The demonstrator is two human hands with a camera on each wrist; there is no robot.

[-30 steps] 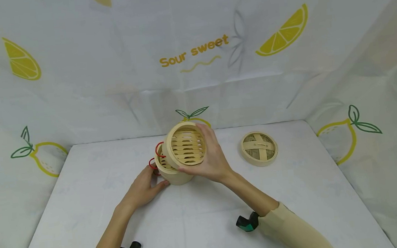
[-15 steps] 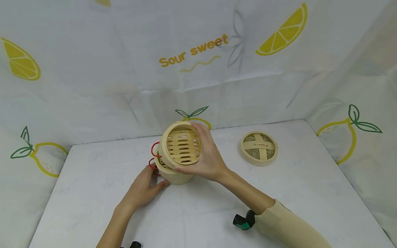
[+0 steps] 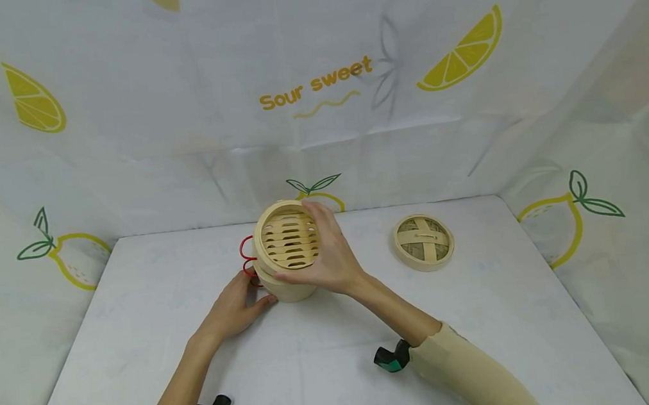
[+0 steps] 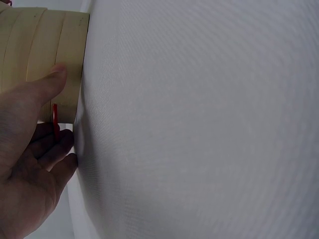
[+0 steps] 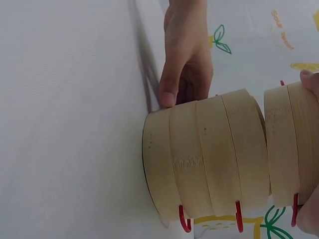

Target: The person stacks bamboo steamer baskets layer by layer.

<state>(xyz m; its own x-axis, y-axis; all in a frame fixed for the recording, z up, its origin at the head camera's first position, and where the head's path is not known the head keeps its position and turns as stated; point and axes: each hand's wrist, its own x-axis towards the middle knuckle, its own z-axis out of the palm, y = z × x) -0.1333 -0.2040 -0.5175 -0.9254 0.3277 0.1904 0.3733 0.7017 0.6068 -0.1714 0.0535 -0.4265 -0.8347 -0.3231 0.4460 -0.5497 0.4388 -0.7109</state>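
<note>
A bamboo steamer basket [image 3: 289, 237] is poised directly over the lower steamer baskets [image 3: 288, 292], its slatted floor visible from above. The right hand [image 3: 331, 253] clamps its wall from four o'clock, thumb in front and fingers around the far rim, probably so the underside stays free. The right wrist view shows a sliver of gap on one side; whether the other side touches, I cannot tell. The left hand [image 3: 235, 308], at half past seven, has its thumb on the bottom wall and bent fingers beside the red handles [image 5: 239, 217], seemingly gripping the stack to steady it. Those handles (thin loops, all near nine o'clock) line up. At three o'clock, the woven lid [image 3: 423, 242] lies well apart, grip upward, presumably leaving the tiers uncovered. Beneath is a white-covered table [image 3: 316, 370]; at twelve hangs a lemon-print curtain [image 3: 177, 112] reading "Sour sweet".
</note>
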